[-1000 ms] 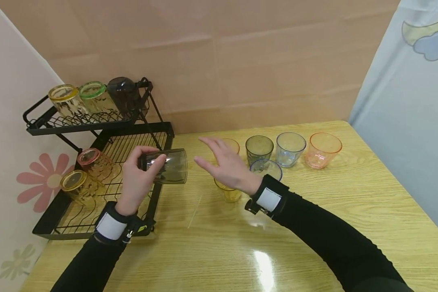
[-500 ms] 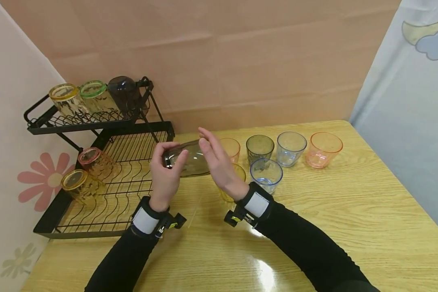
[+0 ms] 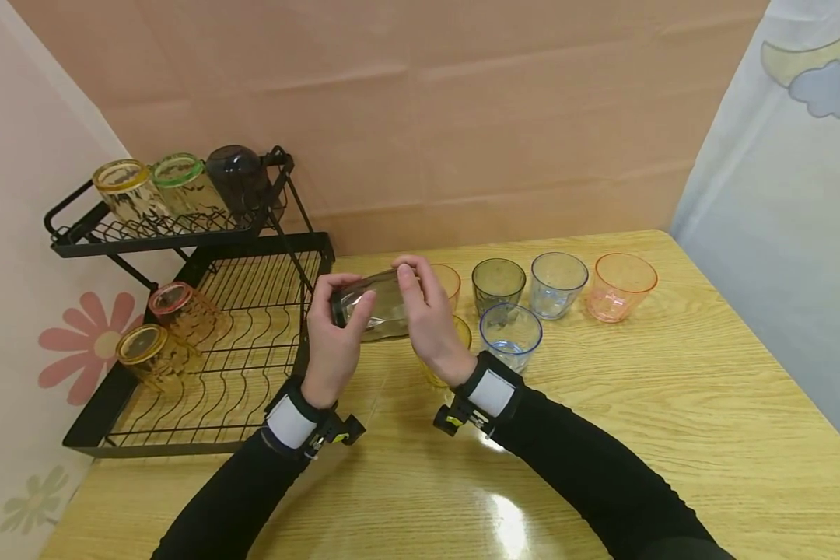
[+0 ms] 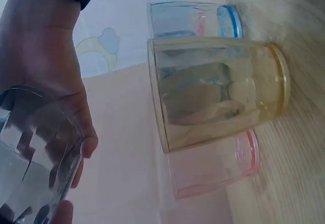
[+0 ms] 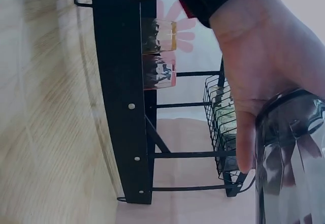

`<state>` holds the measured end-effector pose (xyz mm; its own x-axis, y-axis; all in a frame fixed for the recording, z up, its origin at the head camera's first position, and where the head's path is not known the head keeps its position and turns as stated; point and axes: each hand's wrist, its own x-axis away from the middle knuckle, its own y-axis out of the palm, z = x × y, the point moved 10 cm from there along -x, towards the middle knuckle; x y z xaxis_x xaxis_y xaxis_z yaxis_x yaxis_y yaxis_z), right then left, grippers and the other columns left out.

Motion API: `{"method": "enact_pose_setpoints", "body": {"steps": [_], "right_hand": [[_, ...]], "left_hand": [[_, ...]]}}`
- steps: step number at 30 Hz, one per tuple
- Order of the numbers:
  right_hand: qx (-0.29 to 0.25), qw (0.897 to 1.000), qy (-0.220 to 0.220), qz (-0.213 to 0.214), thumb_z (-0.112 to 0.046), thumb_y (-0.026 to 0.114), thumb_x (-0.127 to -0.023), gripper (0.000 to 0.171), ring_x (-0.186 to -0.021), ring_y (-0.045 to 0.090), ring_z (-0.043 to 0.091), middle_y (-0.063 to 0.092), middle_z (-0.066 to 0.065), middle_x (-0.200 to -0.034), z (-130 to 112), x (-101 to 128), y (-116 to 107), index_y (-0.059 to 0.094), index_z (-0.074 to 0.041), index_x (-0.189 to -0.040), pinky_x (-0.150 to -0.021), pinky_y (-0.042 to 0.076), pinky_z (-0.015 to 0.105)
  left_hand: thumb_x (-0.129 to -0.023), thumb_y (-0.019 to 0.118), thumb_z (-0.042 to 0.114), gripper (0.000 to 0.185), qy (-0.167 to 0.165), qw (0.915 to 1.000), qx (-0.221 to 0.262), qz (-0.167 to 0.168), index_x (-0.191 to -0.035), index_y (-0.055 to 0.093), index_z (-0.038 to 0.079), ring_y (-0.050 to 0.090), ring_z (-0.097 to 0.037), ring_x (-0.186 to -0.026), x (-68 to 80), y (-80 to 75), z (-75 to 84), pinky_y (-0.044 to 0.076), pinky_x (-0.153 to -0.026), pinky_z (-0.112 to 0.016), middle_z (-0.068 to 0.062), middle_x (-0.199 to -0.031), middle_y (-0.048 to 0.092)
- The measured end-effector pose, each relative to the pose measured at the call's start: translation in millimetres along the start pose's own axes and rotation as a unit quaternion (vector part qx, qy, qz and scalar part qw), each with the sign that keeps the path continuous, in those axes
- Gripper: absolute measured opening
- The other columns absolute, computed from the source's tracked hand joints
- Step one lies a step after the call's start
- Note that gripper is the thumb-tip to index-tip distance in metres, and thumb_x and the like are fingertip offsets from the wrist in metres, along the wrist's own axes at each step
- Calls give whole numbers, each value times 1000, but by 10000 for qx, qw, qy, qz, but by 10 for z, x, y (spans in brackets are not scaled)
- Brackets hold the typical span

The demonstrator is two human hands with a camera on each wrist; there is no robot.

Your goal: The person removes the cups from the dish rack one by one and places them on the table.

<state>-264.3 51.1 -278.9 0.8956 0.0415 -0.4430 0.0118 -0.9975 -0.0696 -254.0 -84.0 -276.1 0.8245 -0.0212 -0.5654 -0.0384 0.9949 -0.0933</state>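
Observation:
A grey tumbler (image 3: 388, 302) lies sideways in the air between both hands, above the wooden table. My left hand (image 3: 332, 338) grips its base end, thumb along the near side. At the mouth end, the fingers of my right hand (image 3: 437, 327) bend round the rim. Close behind the right hand stands a yellow glass (image 4: 218, 94), partly hidden in the head view. A clear glass with a blue rim (image 3: 509, 334) is just right of it. Behind them are a pink glass (image 3: 450, 281), a grey-green glass (image 3: 497, 284), a blue glass (image 3: 557, 284) and an orange-rimmed glass (image 3: 619, 286).
At the left stands a black two-tier drying rack (image 3: 308, 249). Upside-down yellow (image 3: 129, 190), green (image 3: 189, 187) and dark (image 3: 239, 183) glasses occupy its upper shelf. A pink glass (image 3: 185, 311) and a yellow glass (image 3: 157, 358) lean on the lower tier. A wall cloth rises behind the table.
My left hand has carried the grey tumbler rightward, away from the rack. My right hand has come in to meet its mouth end, and its fingers have bent round the rim.

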Motion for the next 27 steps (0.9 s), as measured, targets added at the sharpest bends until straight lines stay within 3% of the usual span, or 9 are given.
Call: {"method": "enact_pose_setpoints", "body": {"steps": [3,6,8,11,13,16,19,22,27], "right_hand": [[228,9995,-230,-6,-25,36,-106,31,-102,50,26,53,13,-116,-45,-4,-60,52,-3,-122,-80,41,37],[669,9968,-421,-152,-26,39,-105,31,-100,51,24,54,11,-114,-97,1,-140,53,-4,-122,-72,44,36],[1015,9927,-519,-387,-30,38,-104,34,-100,50,23,53,9,-113,-125,18,-195,53,-6,-123,-69,44,37],[1641,9806,-780,-742,-37,38,-103,39,-101,51,22,53,9,-114,-169,51,-302,53,-7,-123,-70,45,38],[2059,9687,-1032,-928,-41,37,-102,43,-102,51,23,53,10,-116,-204,74,-397,54,-8,-124,-74,45,41],[2562,9503,-1403,-1076,-44,39,-101,46,-103,53,26,53,13,-118,-262,90,-581,55,-6,-124,-79,45,46],[2979,9330,-1689,-1103,-46,41,-100,50,-107,53,30,53,15,-120,-310,81,-813,56,-5,-124,-84,43,49],[3500,9112,-1933,-990,-50,40,-100,53,-101,56,33,54,16,-120,-361,64,-1066,57,-5,-125,-73,46,47],[4457,8610,-2351,-688,-56,34,-100,59,-97,55,34,54,17,-115,-440,64,-1449,60,-8,-121,-46,42,43]], "left_hand": [[-95,59,24,44,-285,9938,-761,-753,-126,44,-2,54,-24,-104,-7,68,-35,46,-83,-35,-14,-119,52],[-96,59,35,54,-464,9665,-1869,-1697,-136,39,5,55,-25,-105,41,107,-77,47,-80,-42,-12,-124,53],[-95,60,42,62,-413,9361,-2645,-2284,-142,37,9,57,-27,-107,100,104,-104,50,-76,-43,-12,-128,54],[-90,62,55,76,-134,8780,-3762,-2956,-147,35,14,57,-30,-110,193,42,-149,50,-56,-35,-12,-137,50],[-85,62,63,83,161,8406,-4370,-3196,-149,35,16,54,-36,-118,233,-42,-170,44,-44,-30,-13,-145,44],[-80,61,70,90,531,7952,-5064,-3292,-150,37,19,47,-42,-124,249,-236,-189,45,-41,-33,-14,-149,38],[-79,60,73,92,769,7656,-5542,-3176,-149,40,17,44,-45,-126,217,-492,-201,54,-64,-51,-18,-149,38],[-78,62,72,92,830,7479,-5904,-2919,-147,43,13,42,-48,-126,152,-779,-191,43,-88,-65,-22,-146,40],[-77,66,67,93,475,7343,-6309,-2462,-145,44,7,36,-51,-127,35,-1262,-196,30,-97,-70,-28,-144,38]]}}
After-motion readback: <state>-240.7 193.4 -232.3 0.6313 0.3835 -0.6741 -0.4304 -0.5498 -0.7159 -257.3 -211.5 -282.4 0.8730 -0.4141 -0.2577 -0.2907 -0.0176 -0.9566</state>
